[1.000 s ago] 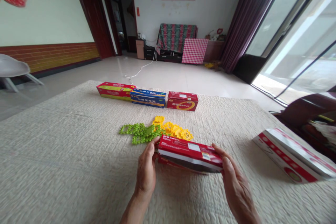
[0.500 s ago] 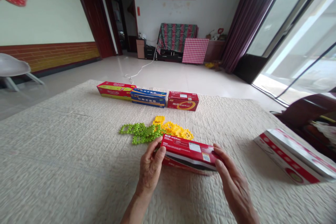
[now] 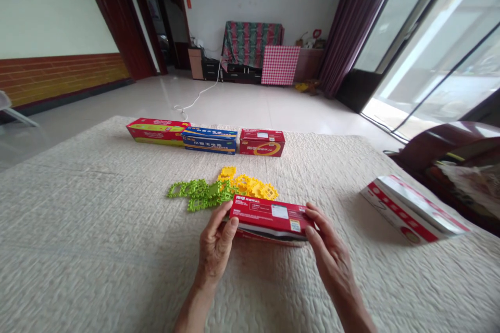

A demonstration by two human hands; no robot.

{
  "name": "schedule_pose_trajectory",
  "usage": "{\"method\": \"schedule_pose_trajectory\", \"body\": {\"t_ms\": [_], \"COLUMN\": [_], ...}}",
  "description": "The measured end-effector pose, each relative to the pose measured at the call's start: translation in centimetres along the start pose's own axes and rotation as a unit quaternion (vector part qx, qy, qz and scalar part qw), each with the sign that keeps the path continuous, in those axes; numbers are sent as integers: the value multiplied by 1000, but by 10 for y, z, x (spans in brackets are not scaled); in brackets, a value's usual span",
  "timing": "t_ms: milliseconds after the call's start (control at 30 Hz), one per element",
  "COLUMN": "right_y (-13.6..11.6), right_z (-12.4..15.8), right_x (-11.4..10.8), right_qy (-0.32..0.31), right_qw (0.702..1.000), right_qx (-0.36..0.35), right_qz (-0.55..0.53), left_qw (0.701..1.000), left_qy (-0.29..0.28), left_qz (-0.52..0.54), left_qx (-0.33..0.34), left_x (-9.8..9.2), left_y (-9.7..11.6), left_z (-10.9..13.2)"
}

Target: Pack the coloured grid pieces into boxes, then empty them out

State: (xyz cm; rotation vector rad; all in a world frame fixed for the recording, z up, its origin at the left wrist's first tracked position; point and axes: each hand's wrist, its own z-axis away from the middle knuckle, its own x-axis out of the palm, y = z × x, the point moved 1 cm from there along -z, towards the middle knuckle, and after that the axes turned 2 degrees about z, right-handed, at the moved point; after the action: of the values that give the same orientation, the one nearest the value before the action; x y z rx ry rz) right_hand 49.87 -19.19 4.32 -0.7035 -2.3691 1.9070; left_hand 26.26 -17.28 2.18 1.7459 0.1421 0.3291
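Head view, and it's two-handed: the left hand (image 3: 216, 244) has its fingers part-closed on one end of the red carton (image 3: 269, 213), the right hand (image 3: 330, 242) matching at the other. Just beyond, green pieces (image 3: 203, 192) and yellow pieces (image 3: 253, 187) lie on the quilted cover (image 3: 97, 229), a blue box (image 3: 210, 142) farther back!

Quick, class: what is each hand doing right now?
Left hand: holding the nearest red box by its left end.
Right hand: holding the same box by its right end.
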Motion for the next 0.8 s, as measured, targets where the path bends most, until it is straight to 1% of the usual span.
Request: {"method": "schedule_pose_trajectory", "body": {"t_ms": [133,367,467,633,733,800], "right_y": [2,5,7,6,3,1], "right_z": [3,10,11,12,12,13], "right_x": [-1,0,2,2,1,0], "right_qy": [4,19,21,26,12,3], "right_qw": [999,997,996,994,993,995], "right_qx": [12,40,50,69,80,71], "right_qz": [-30,-65,-69,-80,-84,-69], "left_qw": [1000,996,994,994,994,996], "left_qy": [-4,26,25,25,26,26], "left_qz": [9,41,41,53,48,29], "left_qx": [-25,-79,-94,-94,-92,-79], "left_x": [0,5,5,4,4,5], "left_y": [-4,-2,-4,-10,-10,-7], "left_z": [6,12,13,16,16,15]}}
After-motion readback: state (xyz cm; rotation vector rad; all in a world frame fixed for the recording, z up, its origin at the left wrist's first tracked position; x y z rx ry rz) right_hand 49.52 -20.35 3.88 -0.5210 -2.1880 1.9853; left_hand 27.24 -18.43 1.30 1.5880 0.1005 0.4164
